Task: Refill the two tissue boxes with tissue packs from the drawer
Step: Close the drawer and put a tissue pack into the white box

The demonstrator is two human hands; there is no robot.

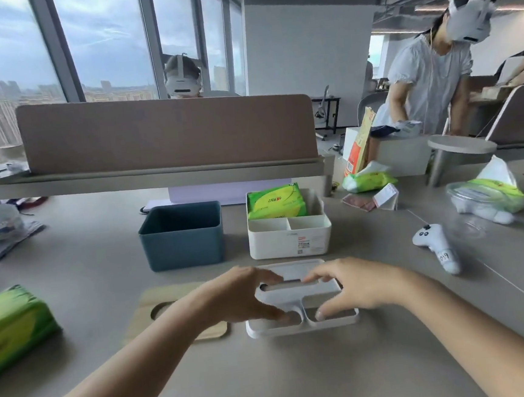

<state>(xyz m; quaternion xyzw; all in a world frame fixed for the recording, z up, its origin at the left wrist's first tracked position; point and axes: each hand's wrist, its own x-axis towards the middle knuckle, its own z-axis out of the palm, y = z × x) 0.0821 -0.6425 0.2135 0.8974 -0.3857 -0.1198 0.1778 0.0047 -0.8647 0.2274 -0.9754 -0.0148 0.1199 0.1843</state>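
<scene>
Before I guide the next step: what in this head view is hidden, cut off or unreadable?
- Wooden lid: partly covered by the left hand.
- White lid: both hands, including the right hand, cover parts of it.
- Green pack: cut by left edge, blurred.
- White box label: too small.
- Drawer: not visible.

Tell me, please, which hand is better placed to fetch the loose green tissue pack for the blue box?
Left. The green tissue pack lies at the desk's left edge, on the left hand's side; the right hand would have to cross over.
</scene>
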